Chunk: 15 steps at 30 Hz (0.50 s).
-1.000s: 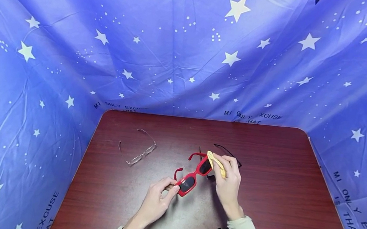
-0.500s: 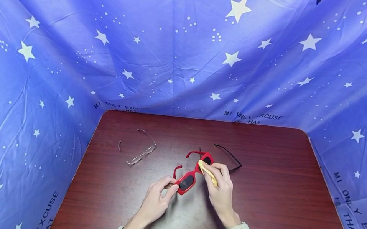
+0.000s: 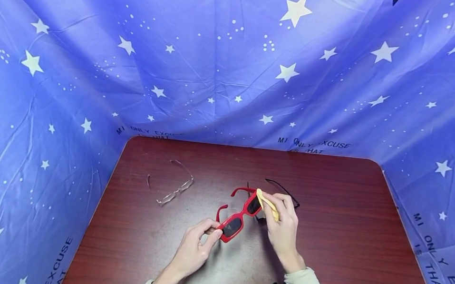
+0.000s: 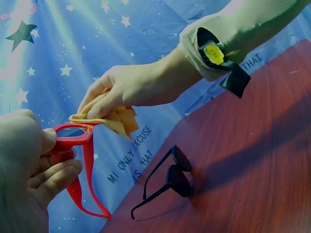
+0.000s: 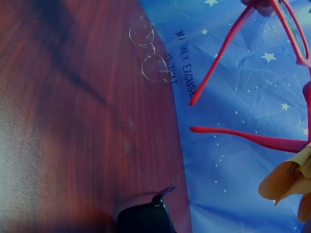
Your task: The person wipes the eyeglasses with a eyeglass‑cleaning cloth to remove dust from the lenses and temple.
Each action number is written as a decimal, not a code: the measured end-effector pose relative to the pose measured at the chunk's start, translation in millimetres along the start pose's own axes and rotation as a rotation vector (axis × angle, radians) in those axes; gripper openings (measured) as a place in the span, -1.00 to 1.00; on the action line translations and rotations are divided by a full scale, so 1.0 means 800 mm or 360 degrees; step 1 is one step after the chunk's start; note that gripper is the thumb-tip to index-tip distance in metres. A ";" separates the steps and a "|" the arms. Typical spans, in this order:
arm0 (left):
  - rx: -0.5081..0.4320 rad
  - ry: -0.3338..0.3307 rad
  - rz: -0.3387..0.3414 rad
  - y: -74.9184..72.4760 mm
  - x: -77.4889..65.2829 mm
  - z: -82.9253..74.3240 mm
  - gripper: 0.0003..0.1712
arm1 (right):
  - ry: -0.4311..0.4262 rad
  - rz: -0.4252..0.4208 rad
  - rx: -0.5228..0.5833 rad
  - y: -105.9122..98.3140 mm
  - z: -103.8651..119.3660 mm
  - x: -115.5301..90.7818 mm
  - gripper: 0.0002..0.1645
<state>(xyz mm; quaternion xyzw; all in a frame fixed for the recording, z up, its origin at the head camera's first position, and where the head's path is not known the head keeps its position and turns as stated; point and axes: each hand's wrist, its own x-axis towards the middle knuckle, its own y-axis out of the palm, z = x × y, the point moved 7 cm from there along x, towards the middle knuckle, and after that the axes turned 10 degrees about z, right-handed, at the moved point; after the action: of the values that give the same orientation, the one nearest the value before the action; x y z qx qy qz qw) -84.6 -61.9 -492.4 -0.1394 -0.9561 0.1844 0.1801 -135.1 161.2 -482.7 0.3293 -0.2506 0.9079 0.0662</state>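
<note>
Red-framed sunglasses (image 3: 243, 215) with dark lenses are held up over the table, temples unfolded and pointing away. My left hand (image 3: 195, 245) pinches one outer end of the frame between thumb and fingers. A folded yellow cloth (image 3: 269, 206) is pinched in my right hand (image 3: 284, 226), its edge against the far lens and rim of the sunglasses. In the left wrist view the cloth (image 4: 119, 121) hangs below the right fingers, over the red frame (image 4: 73, 136). At the right wrist view's edge the cloth (image 5: 286, 179) shows beside a red temple, with most of the right hand out of frame.
Thin clear-framed glasses (image 3: 175, 190) lie with temples open at the left of the reddish-brown table (image 3: 343, 210). Black sunglasses (image 4: 177, 172) rest on the table behind the right hand, partly covered in the head view. A blue star-printed curtain (image 3: 220, 64) surrounds the table.
My right hand slid the cloth inward across the far lens toward the bridge, then back out to that lens's outer edge. The left hand keeps its grip with hardly any movement.
</note>
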 end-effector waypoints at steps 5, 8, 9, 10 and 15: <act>0.0002 -0.0017 -0.0004 -0.002 0.001 -0.001 -0.94 | -0.0003 0.0071 0.0062 0.009 0.010 -0.009 -0.53; -0.0002 -0.0035 -0.0009 -0.002 0.002 0.000 -0.94 | -0.0015 0.0132 0.0080 0.015 0.017 -0.015 -0.55; -0.0004 -0.0040 -0.0010 -0.002 0.002 0.000 -0.93 | -0.0026 0.0141 0.0080 0.016 0.019 -0.015 -0.55; -0.0004 -0.0041 -0.0010 -0.002 0.002 0.000 -0.94 | -0.0038 0.0144 0.0076 0.017 0.020 -0.016 -0.54; -0.0006 -0.0027 0.0001 -0.001 0.004 -0.002 -0.95 | -0.0052 0.0064 0.0035 0.010 0.017 -0.008 -0.51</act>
<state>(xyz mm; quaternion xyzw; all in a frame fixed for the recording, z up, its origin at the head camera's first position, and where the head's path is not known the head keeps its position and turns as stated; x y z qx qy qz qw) -87.3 -60.9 -490.0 -0.1386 -0.9579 0.1838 0.1716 -124.8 148.1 -481.3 0.3397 -0.2482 0.9063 0.0402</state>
